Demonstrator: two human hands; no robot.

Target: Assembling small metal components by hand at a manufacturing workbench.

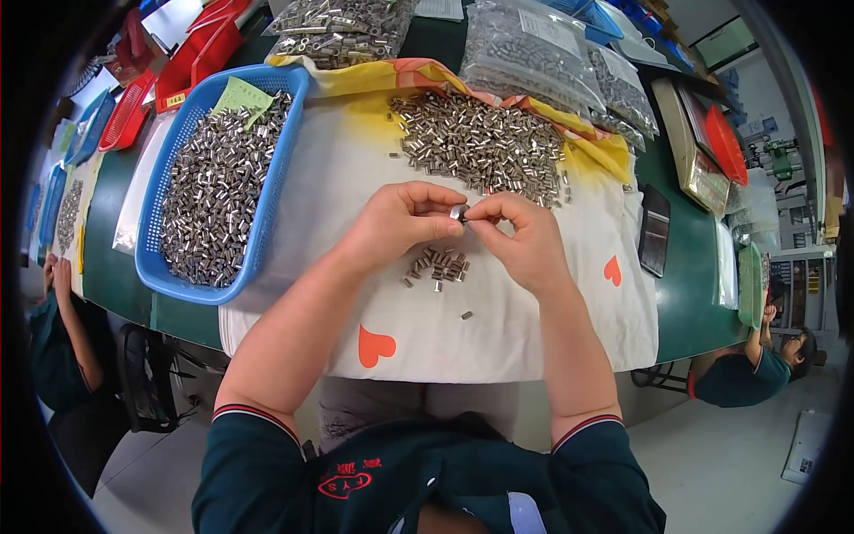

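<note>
I see the left hand (398, 221) and right hand (525, 236) pinching one small metal sleeve (457, 212) together, fingertips tight, above a small pile (438, 264) mid-cloth (356, 178). Big sleeve heap (485, 147) lies near the cloth's far edge; blue basket (267, 205) at its left edge.

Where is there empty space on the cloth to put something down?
The white cloth is bare near its front edge, between the two orange hearts, and beside the blue basket. It is crowded at the big pile of metal pieces and the small pile under the hands.
</note>
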